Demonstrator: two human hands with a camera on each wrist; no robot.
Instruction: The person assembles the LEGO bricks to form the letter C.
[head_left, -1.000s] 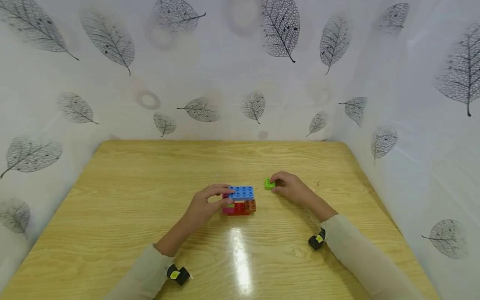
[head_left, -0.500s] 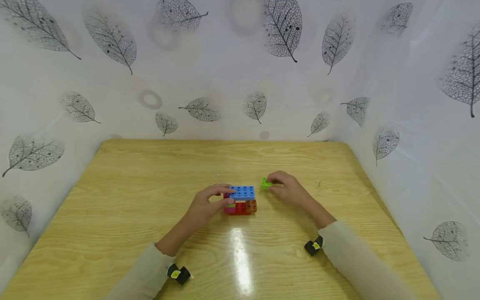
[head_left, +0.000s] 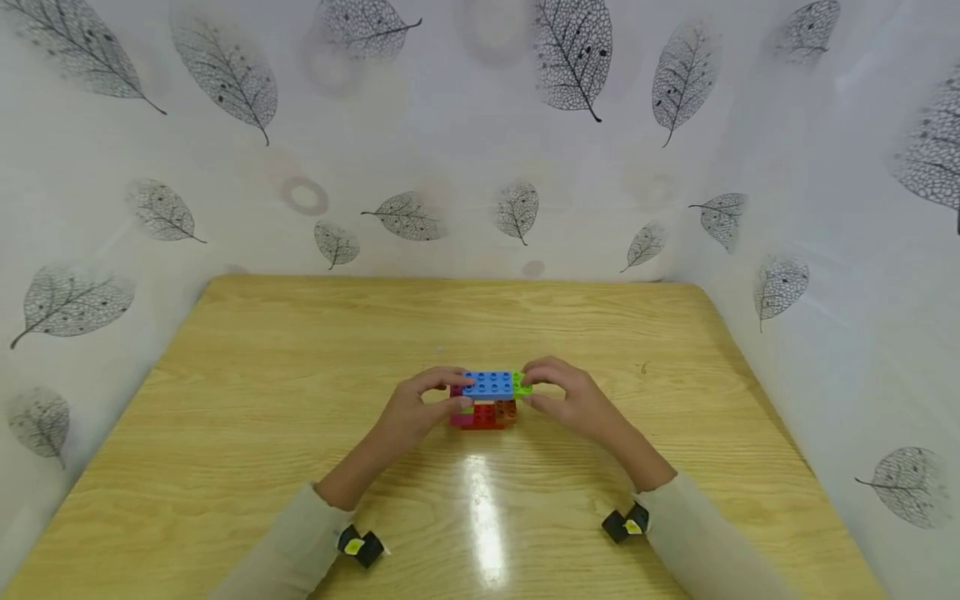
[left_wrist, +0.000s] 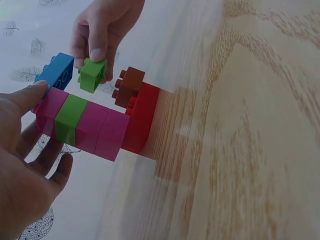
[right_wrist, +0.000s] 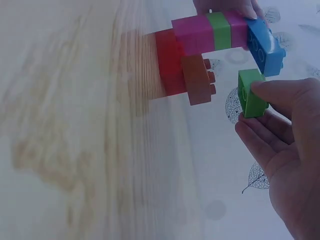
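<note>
In the head view my left hand [head_left: 408, 412] steadies the left end of a stack of toy building bricks. Its column of pink bricks [left_wrist: 95, 125] has one green band [left_wrist: 71, 120] in it. A blue brick [head_left: 491, 385] lies across the column's top and juts out to the right. Below, a red brick [left_wrist: 143, 117] carries a brown brick [right_wrist: 196, 80]. My right hand [head_left: 577, 404] pinches a loose small green brick [right_wrist: 251, 94] between thumb and fingers. It hovers over the brown brick, near the blue brick's free end, with a narrow gap visible in both wrist views.
The stack stands on a wood-grain table [head_left: 300, 333]. Behind and beside the table hangs a white curtain [head_left: 450, 150] printed with leaves. A black wrist camera [head_left: 360, 546] sits on the left sleeve, and another wrist camera [head_left: 625, 523] on the right.
My right hand has carried the small green brick leftward, from apart on the right to beside the blue brick's end. My left hand has stayed at the stack.
</note>
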